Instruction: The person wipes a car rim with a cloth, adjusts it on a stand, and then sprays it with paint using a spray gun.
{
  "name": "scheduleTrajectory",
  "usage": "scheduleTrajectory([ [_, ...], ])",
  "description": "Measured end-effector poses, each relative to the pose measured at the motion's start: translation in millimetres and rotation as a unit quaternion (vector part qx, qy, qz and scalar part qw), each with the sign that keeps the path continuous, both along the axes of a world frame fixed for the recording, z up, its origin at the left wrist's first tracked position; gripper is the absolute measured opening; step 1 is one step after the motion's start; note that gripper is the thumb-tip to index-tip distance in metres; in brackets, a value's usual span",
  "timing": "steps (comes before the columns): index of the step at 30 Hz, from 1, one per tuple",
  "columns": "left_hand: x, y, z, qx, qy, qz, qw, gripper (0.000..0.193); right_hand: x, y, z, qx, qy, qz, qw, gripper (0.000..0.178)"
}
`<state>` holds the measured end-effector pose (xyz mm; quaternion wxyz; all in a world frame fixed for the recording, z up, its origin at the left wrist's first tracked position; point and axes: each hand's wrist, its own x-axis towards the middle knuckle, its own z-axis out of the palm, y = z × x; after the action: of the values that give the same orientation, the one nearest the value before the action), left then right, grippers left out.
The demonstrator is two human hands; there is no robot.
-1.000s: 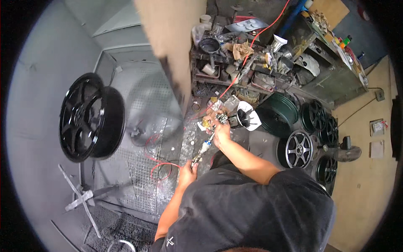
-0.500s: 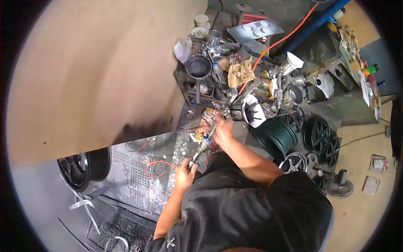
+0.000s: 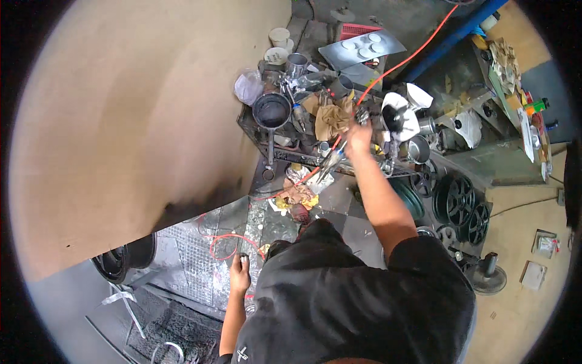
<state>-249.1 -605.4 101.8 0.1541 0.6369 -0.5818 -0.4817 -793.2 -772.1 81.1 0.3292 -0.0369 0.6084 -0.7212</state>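
My right hand [image 3: 359, 141] reaches out over the cluttered bench, closed around a metal spray gun [image 3: 332, 164]. The gun is smeared by motion; part of it shows below the hand and some metal sticks out above the fingers. Just right of this hand is a white paper cone [image 3: 393, 110] with black stains. Low on the left, my left hand [image 3: 240, 276] is closed on a small dark hose fitting, mostly hidden by the fingers. A red air hose [image 3: 225, 236] loops on the floor beside it. Crumpled brown paper [image 3: 332, 121] lies left of my right hand.
A black saucepan [image 3: 271, 111] and metal cups [image 3: 297, 64] crowd the bench. A large tan board [image 3: 145, 133] stands at left. Wheel rims [image 3: 454, 194] and a fan [image 3: 488, 276] are at right; another rim [image 3: 124, 258] is at lower left. An orange hose [image 3: 412, 51] crosses the bench.
The spray gun and hose fitting have come apart. My right hand has moved up and right over the bench with the gun; my left has dropped down and left. The stained paper cone sits farther up.
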Motion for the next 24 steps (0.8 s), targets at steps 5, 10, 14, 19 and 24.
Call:
scheduleTrajectory([
  [5, 21.1, 31.5, 8.8, 0.106, -0.01, 0.037, 0.994, 0.03, -103.7, -56.1, -60.7, -0.028, -0.079, -0.018, 0.996, 0.02],
  [10, 6.0, 42.3, 42.7, 0.176, -0.106, -0.001, 0.979, 0.032, -154.3, -81.9, -160.8, 0.162, -0.029, 0.011, 0.986, 0.017],
  [14, 3.7, 36.3, 47.2, 0.213, -0.14, -0.022, 0.967, 0.036, -174.1, -90.0, -202.8, 0.108, -0.05, 0.003, 0.993, 0.023],
  [19, 74.1, 72.6, -24.2, 0.171, -0.11, 0.048, 0.978, 0.036, -142.6, -54.2, -153.3, 0.064, -0.106, -0.06, 0.99, 0.029],
  [24, 55.1, 111.9, 2.6, 0.211, -0.089, 0.138, 0.964, 0.043, -45.6, -41.6, -74.8, 0.16, 0.302, -0.113, 0.933, 0.045],
])
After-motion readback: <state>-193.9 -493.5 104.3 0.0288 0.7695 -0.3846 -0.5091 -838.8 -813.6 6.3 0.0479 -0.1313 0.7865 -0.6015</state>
